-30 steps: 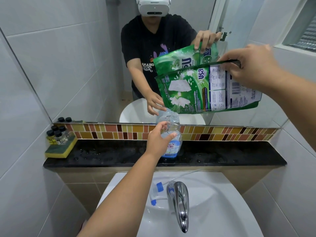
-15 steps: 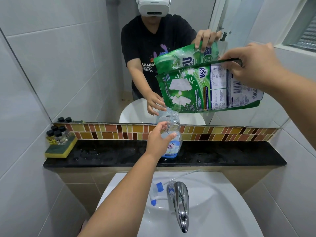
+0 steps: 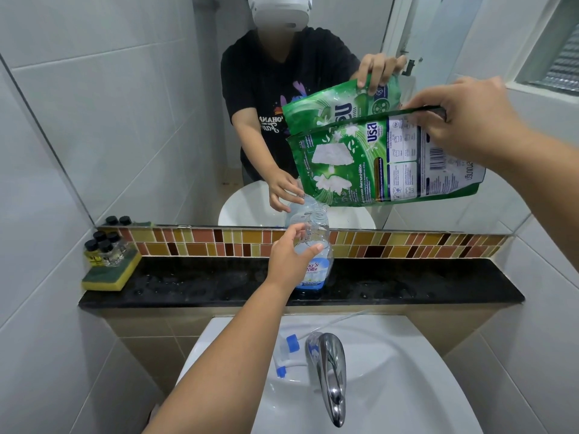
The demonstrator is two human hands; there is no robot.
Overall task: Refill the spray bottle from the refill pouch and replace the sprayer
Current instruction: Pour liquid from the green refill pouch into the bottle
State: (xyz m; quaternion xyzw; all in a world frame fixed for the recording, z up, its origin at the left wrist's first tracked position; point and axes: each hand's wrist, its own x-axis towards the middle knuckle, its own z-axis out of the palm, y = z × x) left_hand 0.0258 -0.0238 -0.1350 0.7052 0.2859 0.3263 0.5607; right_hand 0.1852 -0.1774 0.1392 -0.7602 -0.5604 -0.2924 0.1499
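A clear spray bottle with a blue label stands upright on the black ledge, its neck uncapped. My left hand grips its shoulder from the left. Above it my right hand holds the green refill pouch by its bottom edge, tipped sideways with its lower left corner just over the bottle's mouth. The removed sprayer, white with blue parts and a thin tube, lies on the back of the white sink left of the tap.
A chrome tap juts forward over the sink. Several small dark-capped bottles stand on a yellow-green sponge at the ledge's left end. A mirror above the tile strip reflects the person and pouch. Tiled walls close in on both sides.
The pouch has shifted slightly lower toward the bottle's mouth. My left hand and the bottle have stayed in place.
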